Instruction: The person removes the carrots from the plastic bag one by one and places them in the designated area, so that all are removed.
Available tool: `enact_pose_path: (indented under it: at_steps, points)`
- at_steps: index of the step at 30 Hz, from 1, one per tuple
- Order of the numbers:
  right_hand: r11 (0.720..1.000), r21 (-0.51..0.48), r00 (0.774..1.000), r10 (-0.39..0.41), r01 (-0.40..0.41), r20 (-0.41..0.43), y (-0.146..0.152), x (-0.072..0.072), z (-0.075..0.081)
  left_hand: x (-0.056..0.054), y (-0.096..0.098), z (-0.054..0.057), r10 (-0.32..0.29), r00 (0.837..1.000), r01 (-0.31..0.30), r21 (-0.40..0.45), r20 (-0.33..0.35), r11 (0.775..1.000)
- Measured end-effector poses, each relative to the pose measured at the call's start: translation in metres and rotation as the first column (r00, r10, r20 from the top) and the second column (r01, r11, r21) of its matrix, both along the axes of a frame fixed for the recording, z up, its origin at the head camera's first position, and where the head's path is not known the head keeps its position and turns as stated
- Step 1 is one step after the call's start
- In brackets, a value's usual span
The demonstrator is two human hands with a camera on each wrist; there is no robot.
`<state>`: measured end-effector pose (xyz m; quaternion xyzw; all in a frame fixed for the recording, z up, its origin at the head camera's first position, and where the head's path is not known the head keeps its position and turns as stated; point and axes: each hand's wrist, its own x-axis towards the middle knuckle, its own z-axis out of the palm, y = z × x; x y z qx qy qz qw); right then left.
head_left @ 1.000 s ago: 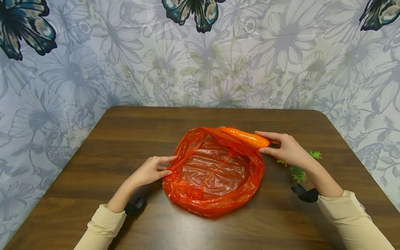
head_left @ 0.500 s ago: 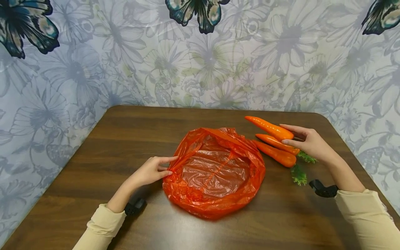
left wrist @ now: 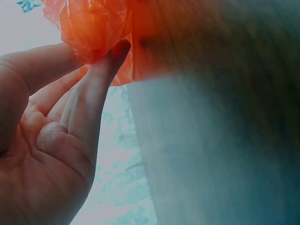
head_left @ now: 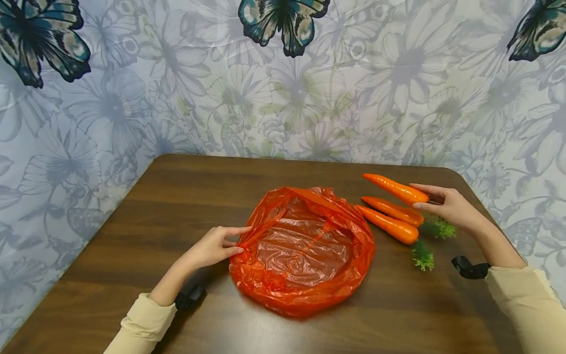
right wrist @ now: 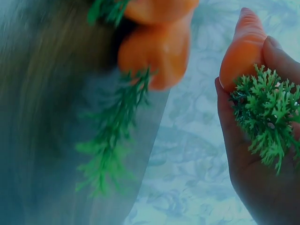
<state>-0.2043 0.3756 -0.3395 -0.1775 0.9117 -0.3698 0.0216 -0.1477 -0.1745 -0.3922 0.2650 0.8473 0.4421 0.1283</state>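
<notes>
A red plastic bag (head_left: 305,255) lies spread on the wooden table with its mouth wide open. My left hand (head_left: 216,248) pinches the left rim of the bag; the left wrist view shows crumpled film (left wrist: 96,28) at the fingertips. At the right, my right hand (head_left: 453,209) holds an orange carrot (head_left: 395,189) by its thick end, between thumb and fingers, tip pointing left. In the right wrist view its green leaves (right wrist: 269,115) spread over the palm. Two more carrots lie side by side below it, a middle one (head_left: 393,211) and a lower one (head_left: 389,226) reaching the bag's right edge.
Green carrot tops (head_left: 423,255) stick out at the right of the lying carrots. The brown table (head_left: 177,196) extends around the bag, and a flower-patterned wall covering with butterflies stands behind it. A black wrist strap (head_left: 470,268) sits on the right wrist, another (head_left: 190,296) on the left.
My right hand and its carrot have moved right, away from the bag's far right rim. All three carrots now show beside the bag. My left hand stays at the rim.
</notes>
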Motion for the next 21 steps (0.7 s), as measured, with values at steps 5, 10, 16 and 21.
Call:
enact_pose_path:
  at_steps: [5, 10, 16, 21]
  points:
    - [0.999, 0.046, 1.0, -0.01, 0.01, -0.002, 0.015, -0.01, -0.005, 0.001, 0.0, 0.0, -0.002, 1.0, 0.002, 0.009, -0.003, 1.0]
    - [0.998, 0.057, 0.999, -0.025, 0.022, 0.042, 0.028, -0.016, -0.015, 0.001, 0.001, -0.003, -0.011, 1.0, 0.011, 0.015, 0.001, 1.0]
    - [0.998, 0.058, 0.995, -0.023, 0.018, 0.093, 0.034, -0.021, -0.024, 0.001, 0.0, -0.004, -0.005, 1.0, 0.005, 0.006, -0.004, 1.0]
    - [0.998, 0.069, 0.989, -0.016, 0.006, 0.145, 0.035, -0.026, -0.029, 0.002, 0.0, -0.003, -0.003, 1.0, 0.003, 0.006, 0.0, 1.0]
